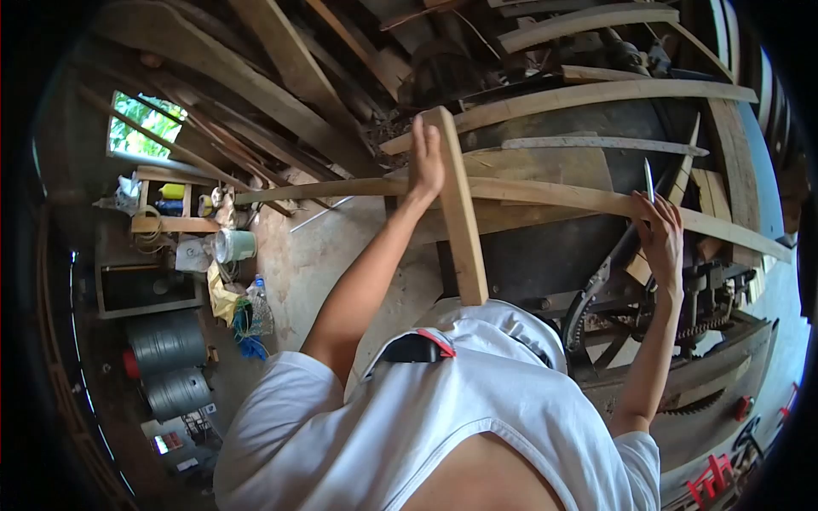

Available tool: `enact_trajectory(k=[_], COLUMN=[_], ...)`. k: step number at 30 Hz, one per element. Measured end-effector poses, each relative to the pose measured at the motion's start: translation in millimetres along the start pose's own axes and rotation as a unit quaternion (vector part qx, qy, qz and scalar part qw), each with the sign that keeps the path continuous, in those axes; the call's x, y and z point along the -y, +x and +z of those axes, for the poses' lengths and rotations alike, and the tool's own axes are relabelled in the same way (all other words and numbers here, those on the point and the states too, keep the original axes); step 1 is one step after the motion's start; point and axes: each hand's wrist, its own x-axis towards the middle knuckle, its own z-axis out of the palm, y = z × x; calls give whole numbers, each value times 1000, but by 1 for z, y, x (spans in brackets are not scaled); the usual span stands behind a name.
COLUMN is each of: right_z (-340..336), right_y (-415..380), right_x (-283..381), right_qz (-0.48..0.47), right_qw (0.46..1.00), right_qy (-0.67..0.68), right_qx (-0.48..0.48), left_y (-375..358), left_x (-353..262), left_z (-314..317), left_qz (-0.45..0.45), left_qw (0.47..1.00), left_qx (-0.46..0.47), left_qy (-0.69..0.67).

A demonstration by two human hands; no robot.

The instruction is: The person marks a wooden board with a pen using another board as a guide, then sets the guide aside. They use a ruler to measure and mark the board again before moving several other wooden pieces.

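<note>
A short, thick wooden board [461,213] lies across a long, slightly curved wooden strip [554,195], its near end by my waist. My left hand [426,163] holds the board toward its far end, fingers stretched along its left side; part of that hand's grip is hidden. Farther right, my right hand [659,234] is closed around a slim pale pencil [648,179] that points up and away from me. The fingers of this hand also touch the long strip. Under the strip is a dark machine table [532,247].
More curved strips [596,98] and a thin slat [596,143] lie beyond. Long planks [281,102] lean at the upper left. A toothed curved metal part [588,307] is at the table's near edge. A bucket [234,246] and metal drums [166,345] stand at the left.
</note>
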Motion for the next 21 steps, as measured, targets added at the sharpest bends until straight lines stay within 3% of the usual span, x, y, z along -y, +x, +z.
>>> enact_trajectory(k=[5,7,11,14,17,21], right_z=[-9,1,2,2,0,0], right_y=[4,0,-1,-2,0,0], right_x=[17,13,17,17,19,18], right_qz=[27,-4,12,24,24,20], right_qw=[997,998,998,998,998,998], right_qy=[-57,-55,-53,-60,-59,-52], right_qx=[34,-15,-9,4,9,10], left_y=[-6,-2,-6,-6,5,1], left_x=[11,10,-8,-17,36,25], left_z=[-23,-33,-35,-28,-12,-10], left_qz=[1,-41,-82,-68,-30,-29], left_qw=[1000,999,996,997,997,997], left_qx=[-13,1,32,44,43,56], left_qy=[27,12,-2,6,-57,-38])
